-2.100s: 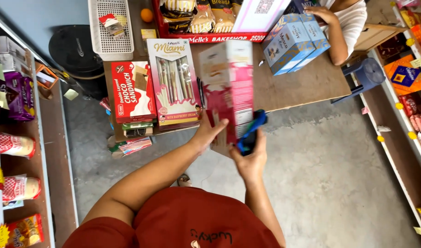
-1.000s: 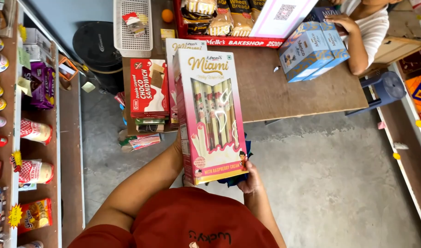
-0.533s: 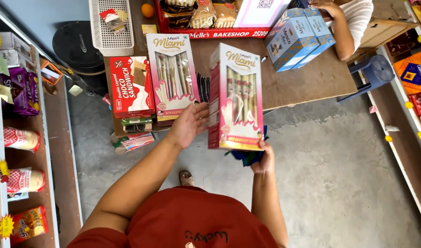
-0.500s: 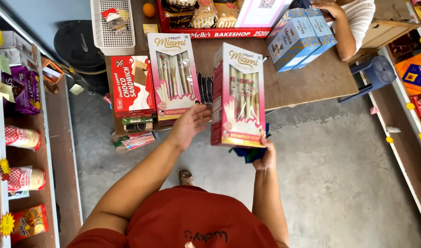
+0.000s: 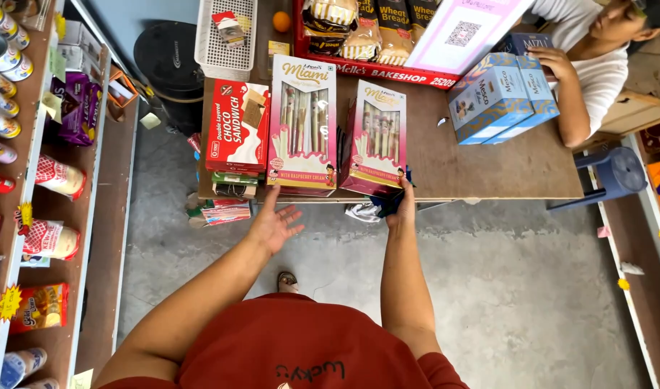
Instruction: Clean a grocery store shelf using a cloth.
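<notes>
Head view looks straight down: your right hand (image 5: 402,209) grips the near bottom edge of a pink cardboard box (image 5: 374,138) with a clear window showing stick wafers, along with a dark blue cloth (image 5: 384,207). That box lies flat on the brown wooden table (image 5: 488,169), just beside a taller matching box (image 5: 302,124) (same glossy pink print). Your left hand (image 5: 275,225) hovers with its fingers spread wide, holding nothing, just below the table edge. A red rectangular carton (image 5: 237,127) lies further left.
</notes>
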